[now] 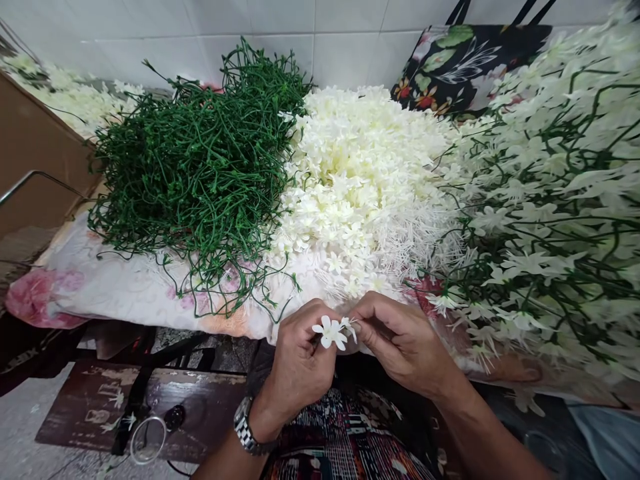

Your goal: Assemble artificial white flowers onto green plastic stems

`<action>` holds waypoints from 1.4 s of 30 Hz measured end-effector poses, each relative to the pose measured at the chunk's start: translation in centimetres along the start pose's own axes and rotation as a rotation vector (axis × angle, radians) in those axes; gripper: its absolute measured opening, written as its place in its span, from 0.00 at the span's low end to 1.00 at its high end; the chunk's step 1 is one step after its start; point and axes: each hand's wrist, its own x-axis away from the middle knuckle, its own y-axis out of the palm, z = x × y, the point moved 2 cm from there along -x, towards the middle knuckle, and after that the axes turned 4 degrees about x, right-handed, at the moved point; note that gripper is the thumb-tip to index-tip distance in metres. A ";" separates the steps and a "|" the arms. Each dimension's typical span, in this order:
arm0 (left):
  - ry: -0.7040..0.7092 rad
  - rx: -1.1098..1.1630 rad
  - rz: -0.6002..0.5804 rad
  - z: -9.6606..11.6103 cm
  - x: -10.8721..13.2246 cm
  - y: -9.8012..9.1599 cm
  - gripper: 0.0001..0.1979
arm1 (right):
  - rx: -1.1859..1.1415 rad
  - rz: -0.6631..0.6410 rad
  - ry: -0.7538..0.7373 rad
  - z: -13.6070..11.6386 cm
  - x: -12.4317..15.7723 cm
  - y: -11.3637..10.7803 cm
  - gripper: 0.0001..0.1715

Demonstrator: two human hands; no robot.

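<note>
My left hand (299,360) is closed in a pinch on a small white artificial flower (331,331) at the near edge of the table. My right hand (400,337) is closed too, its fingertips pinched on a second small white blossom (350,325) pressed against the first. A metal watch (246,430) sits on my left wrist. Just beyond the hands lies a large heap of loose white blossoms (367,180). Left of it is a tangled pile of bare green plastic stems (200,167).
Assembled sprays of white flowers on green stems (555,200) fill the right side. A floral cloth (100,287) covers the table. A dark floral bag (465,67) leans on the tiled wall. A brown box (35,153) stands at left, a low wooden board (100,407) below.
</note>
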 end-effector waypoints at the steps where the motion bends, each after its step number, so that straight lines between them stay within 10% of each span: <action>1: 0.011 -0.012 -0.003 0.0 0.0 0.0 0.09 | 0.003 -0.010 0.000 0.0 0.0 -0.1 0.08; 42: 0.116 -0.067 -0.046 0.3 0.1 -0.1 0.10 | -0.102 -0.106 0.003 0.7 -0.2 -0.4 0.07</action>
